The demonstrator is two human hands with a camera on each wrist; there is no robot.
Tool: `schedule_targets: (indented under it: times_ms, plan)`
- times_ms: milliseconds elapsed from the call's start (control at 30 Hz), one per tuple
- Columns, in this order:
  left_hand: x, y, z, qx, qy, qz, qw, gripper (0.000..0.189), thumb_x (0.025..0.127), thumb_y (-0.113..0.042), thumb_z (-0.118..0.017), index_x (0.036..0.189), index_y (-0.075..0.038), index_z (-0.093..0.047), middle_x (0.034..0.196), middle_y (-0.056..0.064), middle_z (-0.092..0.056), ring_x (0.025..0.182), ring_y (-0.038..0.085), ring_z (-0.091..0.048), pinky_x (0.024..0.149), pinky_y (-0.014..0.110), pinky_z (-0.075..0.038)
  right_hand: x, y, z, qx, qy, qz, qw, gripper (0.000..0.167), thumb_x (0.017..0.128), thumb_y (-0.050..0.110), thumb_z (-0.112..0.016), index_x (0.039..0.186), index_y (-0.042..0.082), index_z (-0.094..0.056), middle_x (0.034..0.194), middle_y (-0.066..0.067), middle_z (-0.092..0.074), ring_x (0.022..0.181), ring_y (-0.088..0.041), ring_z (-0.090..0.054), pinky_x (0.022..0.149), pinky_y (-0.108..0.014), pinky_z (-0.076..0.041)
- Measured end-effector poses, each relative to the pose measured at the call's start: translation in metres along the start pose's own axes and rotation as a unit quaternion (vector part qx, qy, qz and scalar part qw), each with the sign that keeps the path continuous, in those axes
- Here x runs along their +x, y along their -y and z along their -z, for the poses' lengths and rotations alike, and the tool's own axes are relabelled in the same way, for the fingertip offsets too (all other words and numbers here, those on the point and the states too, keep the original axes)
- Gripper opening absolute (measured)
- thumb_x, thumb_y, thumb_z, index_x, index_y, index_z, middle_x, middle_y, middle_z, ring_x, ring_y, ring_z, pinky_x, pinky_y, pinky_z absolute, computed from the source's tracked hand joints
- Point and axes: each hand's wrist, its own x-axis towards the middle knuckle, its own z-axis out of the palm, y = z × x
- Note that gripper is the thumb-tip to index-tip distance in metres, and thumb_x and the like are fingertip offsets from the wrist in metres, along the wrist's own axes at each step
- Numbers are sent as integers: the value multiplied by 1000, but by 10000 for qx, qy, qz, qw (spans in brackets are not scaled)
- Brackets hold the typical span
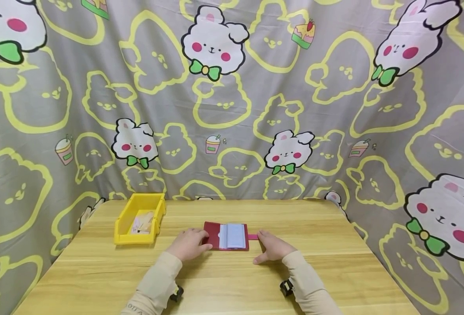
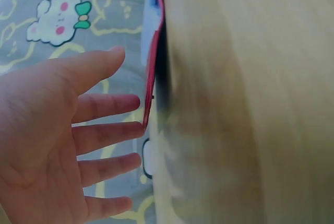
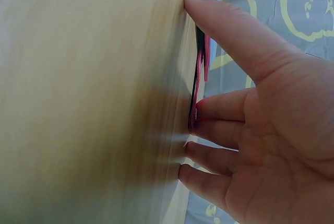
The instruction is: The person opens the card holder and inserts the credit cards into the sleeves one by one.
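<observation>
A red card holder [image 1: 212,235] lies spread flat on the wooden table, its pale clear sleeves [image 1: 236,236] showing on the right half. From its right side a pink-red strap [image 1: 252,237] sticks out. My left hand [image 1: 188,246] is at the left cover edge; in the left wrist view its fingers are nearly straight, one fingertip right at the red cover [image 2: 150,85]. At the strap's end rests my right hand [image 1: 273,248]. The right wrist view shows its fingers extended, fingertips by the strap [image 3: 194,109] and thumb tip against the tabletop.
A yellow plastic bin [image 1: 135,239] with some cards or papers [image 1: 142,222] inside stands at the back left of the table [image 1: 224,284]. A grey patterned curtain [image 1: 232,175] hangs behind and along both sides.
</observation>
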Motion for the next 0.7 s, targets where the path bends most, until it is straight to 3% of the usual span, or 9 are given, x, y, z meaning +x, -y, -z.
schedule_targets:
  times_ms: [400,700]
  plan:
    - [-5,6,25,-78,-172,-113,9998,38,92,-37,-64,118,-9,-67,122,12,-67,118,37,-59,102,57,-44,1,-2,-1,-38,-44,12,10000,99,72,35,-85,144,-11,-36,153,-30,-32,143,-43,-31,118,-52,-29]
    - [-16,28,68,308,-709,-270,9966,40,94,-40,-61,118,-8,-66,121,12,-67,112,34,-63,97,50,-51,2,-2,-1,13,5,-16,10000,99,73,36,-84,145,-11,-34,154,-29,-30,144,-42,-29,119,-52,-27]
